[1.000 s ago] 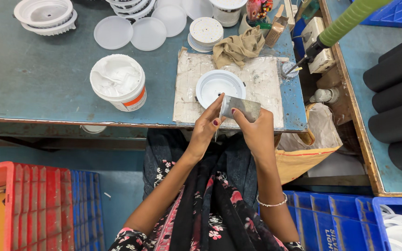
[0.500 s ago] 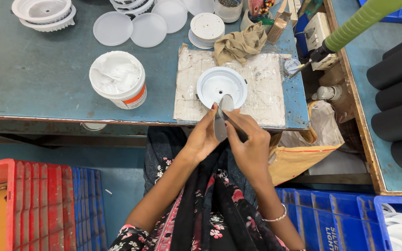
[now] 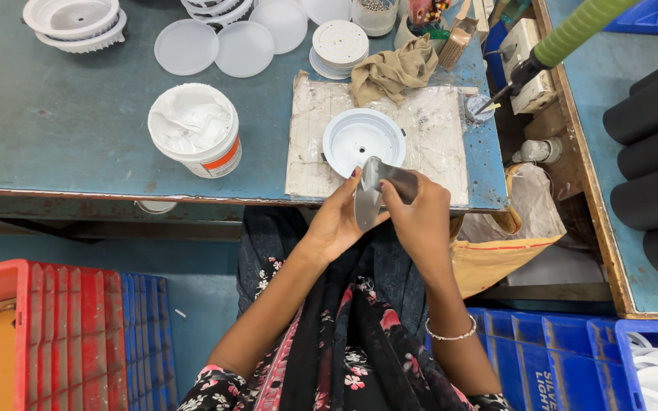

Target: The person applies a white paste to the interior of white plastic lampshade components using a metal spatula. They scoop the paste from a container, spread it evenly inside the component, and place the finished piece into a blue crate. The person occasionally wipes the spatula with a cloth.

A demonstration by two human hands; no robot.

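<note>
Blue-grey table (image 3: 55, 137) spans top. White paste tub (image 3: 196, 129) at 10 o'clock. White round housing (image 3: 363, 139) on stained mat (image 3: 436, 144), 12 o'clock. Left hand (image 3: 336, 224), right hand (image 3: 416, 217) closed on thin metal pieces (image 3: 371, 194), just below housing, at table edge.

Blue crates (image 3: 565, 358) cut off at bottom edge, metal piece (image 3: 371, 199) partly hidden by right hand (image 3: 413, 217)

Floral black sleeves — beaded bracelet (image 3: 451, 335)
</note>
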